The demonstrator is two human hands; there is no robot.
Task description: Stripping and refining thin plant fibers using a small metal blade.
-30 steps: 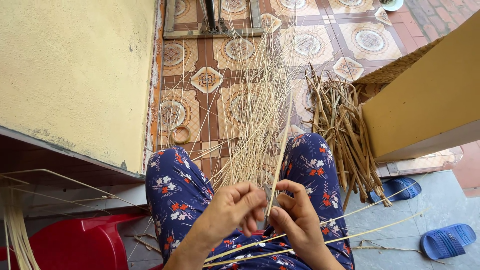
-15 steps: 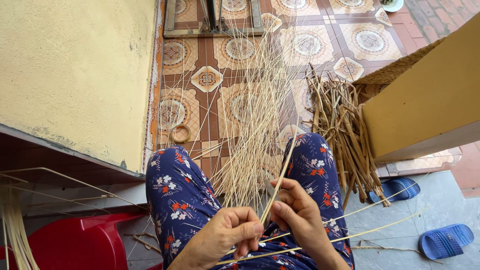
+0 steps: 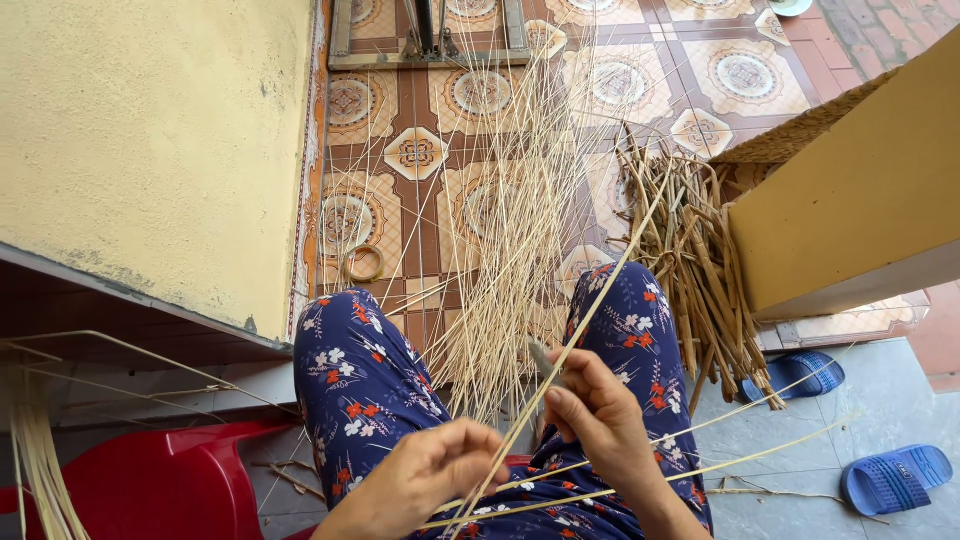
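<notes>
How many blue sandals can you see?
2. One sandal lies beside the pile of sticks; the other sandal lies nearer the right edge, lower down. More may lie out of view.

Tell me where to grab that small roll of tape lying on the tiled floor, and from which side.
Judging by its pose, take the roll of tape from above, pinching one side of its ring wall with a finger through the open centre. It lies flat on the tiled floor, hole upward, near the yellow wall; only a few thin strips cross near it.
</notes>
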